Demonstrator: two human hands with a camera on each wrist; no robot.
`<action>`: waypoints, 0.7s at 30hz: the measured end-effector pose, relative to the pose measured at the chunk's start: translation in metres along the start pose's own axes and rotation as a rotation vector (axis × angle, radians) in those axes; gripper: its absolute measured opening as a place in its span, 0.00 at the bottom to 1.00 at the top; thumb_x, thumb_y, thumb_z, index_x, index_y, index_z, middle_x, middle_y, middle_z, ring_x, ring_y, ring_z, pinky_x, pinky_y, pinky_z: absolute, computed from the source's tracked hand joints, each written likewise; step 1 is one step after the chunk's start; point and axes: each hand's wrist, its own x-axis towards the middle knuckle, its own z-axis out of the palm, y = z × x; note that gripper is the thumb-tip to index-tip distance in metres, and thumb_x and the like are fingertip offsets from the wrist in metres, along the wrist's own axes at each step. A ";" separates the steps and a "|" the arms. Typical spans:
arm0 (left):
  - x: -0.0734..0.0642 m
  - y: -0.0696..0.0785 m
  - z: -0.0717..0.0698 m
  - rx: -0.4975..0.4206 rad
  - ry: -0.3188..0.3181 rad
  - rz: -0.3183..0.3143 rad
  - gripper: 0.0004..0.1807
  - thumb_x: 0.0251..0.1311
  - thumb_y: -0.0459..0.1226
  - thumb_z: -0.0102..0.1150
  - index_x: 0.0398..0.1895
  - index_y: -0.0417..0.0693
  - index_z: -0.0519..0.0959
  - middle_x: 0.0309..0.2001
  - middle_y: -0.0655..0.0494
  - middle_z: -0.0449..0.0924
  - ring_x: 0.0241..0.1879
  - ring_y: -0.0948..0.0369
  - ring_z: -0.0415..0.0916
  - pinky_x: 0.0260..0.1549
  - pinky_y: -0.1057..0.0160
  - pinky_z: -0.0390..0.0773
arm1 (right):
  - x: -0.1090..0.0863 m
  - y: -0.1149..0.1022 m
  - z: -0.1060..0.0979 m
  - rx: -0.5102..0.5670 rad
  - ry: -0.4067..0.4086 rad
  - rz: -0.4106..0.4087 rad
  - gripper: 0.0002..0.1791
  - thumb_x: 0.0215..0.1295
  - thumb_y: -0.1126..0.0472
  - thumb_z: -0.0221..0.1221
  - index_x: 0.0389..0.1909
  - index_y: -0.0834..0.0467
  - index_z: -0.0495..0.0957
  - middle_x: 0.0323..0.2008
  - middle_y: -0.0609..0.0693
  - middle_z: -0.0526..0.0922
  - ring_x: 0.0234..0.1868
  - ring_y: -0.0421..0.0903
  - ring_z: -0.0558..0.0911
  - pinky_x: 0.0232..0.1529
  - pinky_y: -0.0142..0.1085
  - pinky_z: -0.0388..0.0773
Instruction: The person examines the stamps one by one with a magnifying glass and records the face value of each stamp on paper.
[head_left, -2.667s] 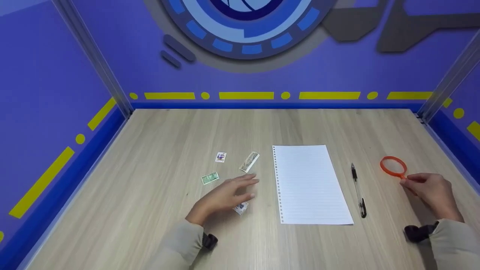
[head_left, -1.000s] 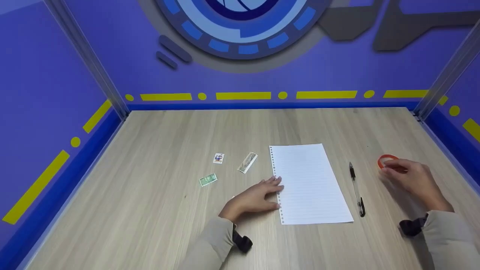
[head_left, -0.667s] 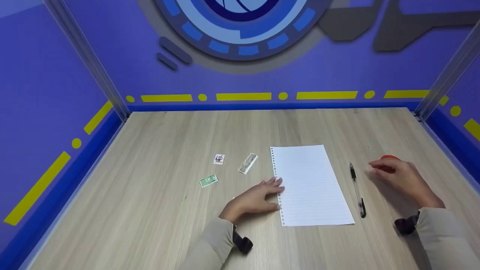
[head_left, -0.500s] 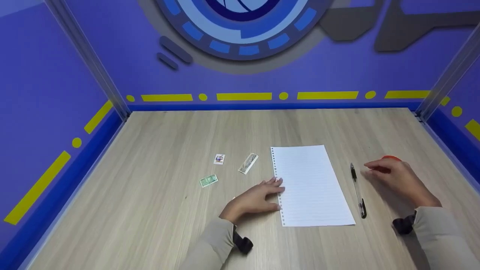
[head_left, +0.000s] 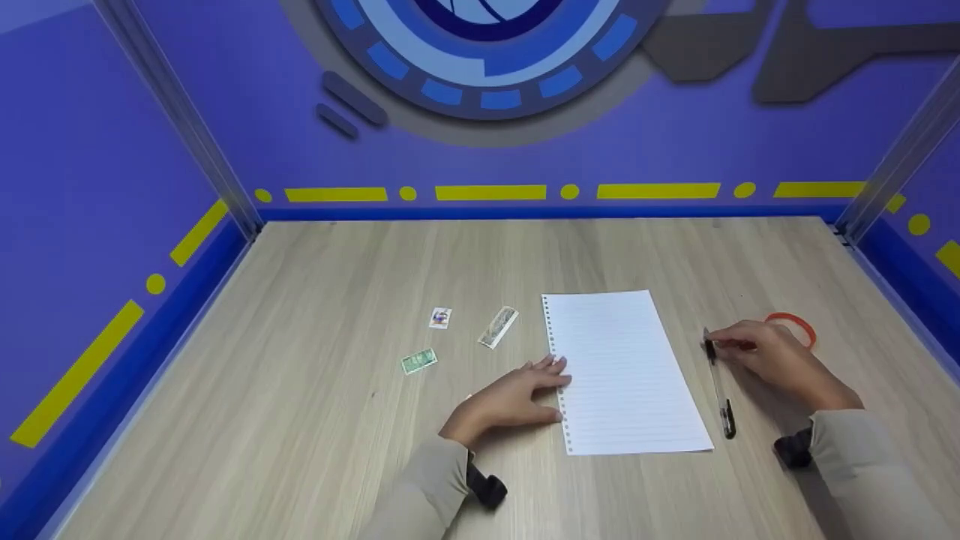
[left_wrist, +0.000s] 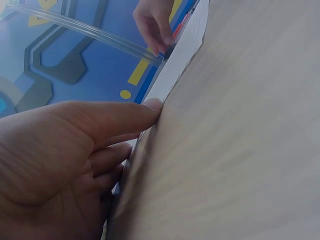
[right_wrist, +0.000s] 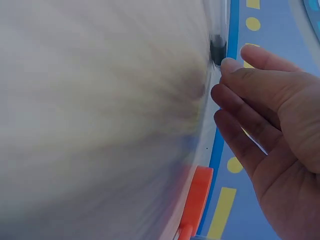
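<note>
My left hand rests with spread fingers on the punched left edge of a lined sheet of paper. In the left wrist view, its thumb lies along the paper's edge. My right hand is at a ballpoint pen lying right of the paper, with fingertips right at its black grip near the tip. The right wrist view shows the thumb beside the grip and the other fingers loosely extended. Behind the right hand lies an orange-red magnifying glass, its handle hidden by the hand.
Left of the paper lie a small stamp with a coloured picture, a green stamp and a long greyish stamp. A scrap of another shows beside the left wrist. Blue-purple panels enclose the wooden table.
My right hand has let go of the magnifying glass and moved left to the pen. My left hand has moved right from beside the stamps onto the paper's edge, then stayed there.
</note>
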 end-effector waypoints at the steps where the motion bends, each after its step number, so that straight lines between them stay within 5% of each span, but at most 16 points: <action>1: 0.000 0.000 0.000 -0.006 -0.002 -0.001 0.31 0.60 0.39 0.62 0.67 0.46 0.68 0.74 0.57 0.54 0.76 0.61 0.44 0.75 0.62 0.44 | 0.000 0.000 0.001 -0.001 0.004 -0.019 0.18 0.48 0.74 0.67 0.43 0.61 0.85 0.38 0.54 0.87 0.37 0.51 0.85 0.36 0.36 0.84; 21: -0.001 -0.002 0.000 0.010 0.000 -0.001 0.31 0.60 0.40 0.62 0.67 0.47 0.69 0.74 0.57 0.55 0.76 0.60 0.45 0.75 0.62 0.46 | 0.002 0.000 -0.002 -0.048 -0.073 -0.125 0.16 0.48 0.75 0.67 0.38 0.57 0.87 0.35 0.48 0.82 0.35 0.47 0.82 0.32 0.32 0.81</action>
